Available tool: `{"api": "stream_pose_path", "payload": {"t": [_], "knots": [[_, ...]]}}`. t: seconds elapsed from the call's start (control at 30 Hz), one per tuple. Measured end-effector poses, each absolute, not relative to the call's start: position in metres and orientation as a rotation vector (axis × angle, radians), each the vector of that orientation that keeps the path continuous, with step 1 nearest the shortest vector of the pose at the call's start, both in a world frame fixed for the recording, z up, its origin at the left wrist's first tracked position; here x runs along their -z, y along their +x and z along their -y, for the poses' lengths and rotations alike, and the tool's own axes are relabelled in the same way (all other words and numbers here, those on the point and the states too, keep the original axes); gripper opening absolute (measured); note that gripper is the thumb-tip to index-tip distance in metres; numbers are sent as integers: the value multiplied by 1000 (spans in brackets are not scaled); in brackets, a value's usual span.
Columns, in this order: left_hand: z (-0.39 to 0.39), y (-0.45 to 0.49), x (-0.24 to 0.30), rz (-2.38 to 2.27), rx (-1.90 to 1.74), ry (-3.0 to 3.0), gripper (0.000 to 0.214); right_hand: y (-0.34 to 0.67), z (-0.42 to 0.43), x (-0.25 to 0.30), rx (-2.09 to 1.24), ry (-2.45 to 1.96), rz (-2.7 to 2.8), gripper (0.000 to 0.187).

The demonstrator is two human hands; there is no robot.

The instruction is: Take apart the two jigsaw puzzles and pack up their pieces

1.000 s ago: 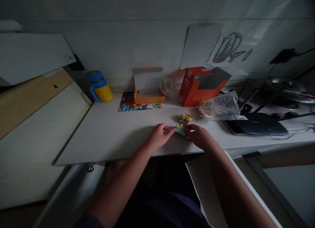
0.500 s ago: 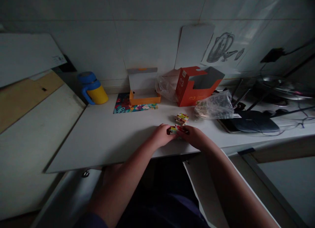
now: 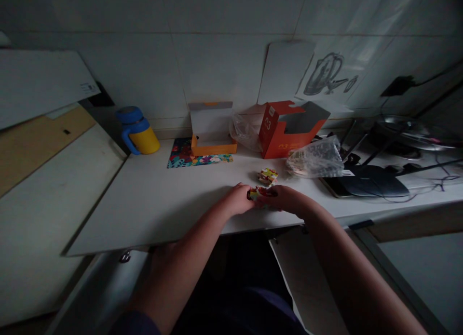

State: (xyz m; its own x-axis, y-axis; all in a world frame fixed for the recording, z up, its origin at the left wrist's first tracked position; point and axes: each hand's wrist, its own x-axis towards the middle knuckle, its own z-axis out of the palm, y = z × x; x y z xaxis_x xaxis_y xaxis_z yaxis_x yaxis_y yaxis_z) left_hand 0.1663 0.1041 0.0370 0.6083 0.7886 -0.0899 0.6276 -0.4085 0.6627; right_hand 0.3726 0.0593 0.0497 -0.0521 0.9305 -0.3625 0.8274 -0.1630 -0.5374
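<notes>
My left hand (image 3: 237, 200) and my right hand (image 3: 285, 199) meet near the front edge of the white table (image 3: 162, 200). Between their pinched fingertips they hold small colourful puzzle pieces (image 3: 257, 194). Just beyond the hands, a small stack of more colourful puzzle pieces (image 3: 267, 175) lies on the table. Further back left lies an assembled colourful puzzle section (image 3: 183, 154), partly under a small open orange box (image 3: 212, 132).
A blue and yellow mug (image 3: 138, 131) stands at the back left. An open red carton (image 3: 289, 125) and clear plastic bags (image 3: 316, 157) sit at the back right. A dark flat device (image 3: 365, 184) with cables lies to the right. White boards lean on the left.
My hands have drawn closer together and both fingertips now close on the small pieces. The view has shifted slightly.
</notes>
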Motion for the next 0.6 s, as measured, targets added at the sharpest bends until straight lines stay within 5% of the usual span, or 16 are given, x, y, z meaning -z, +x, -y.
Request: {"api": "stream_pose_path", "payload": {"t": [0.2, 0.6], "knots": [[-103, 171, -34, -1186, -287, 2178, 56, 368, -53, -44, -809, -2084, 1935, 48], [-100, 173, -33, -1166, -307, 2197, 53, 358, -40, -27, -712, -1823, 1748, 59]]}}
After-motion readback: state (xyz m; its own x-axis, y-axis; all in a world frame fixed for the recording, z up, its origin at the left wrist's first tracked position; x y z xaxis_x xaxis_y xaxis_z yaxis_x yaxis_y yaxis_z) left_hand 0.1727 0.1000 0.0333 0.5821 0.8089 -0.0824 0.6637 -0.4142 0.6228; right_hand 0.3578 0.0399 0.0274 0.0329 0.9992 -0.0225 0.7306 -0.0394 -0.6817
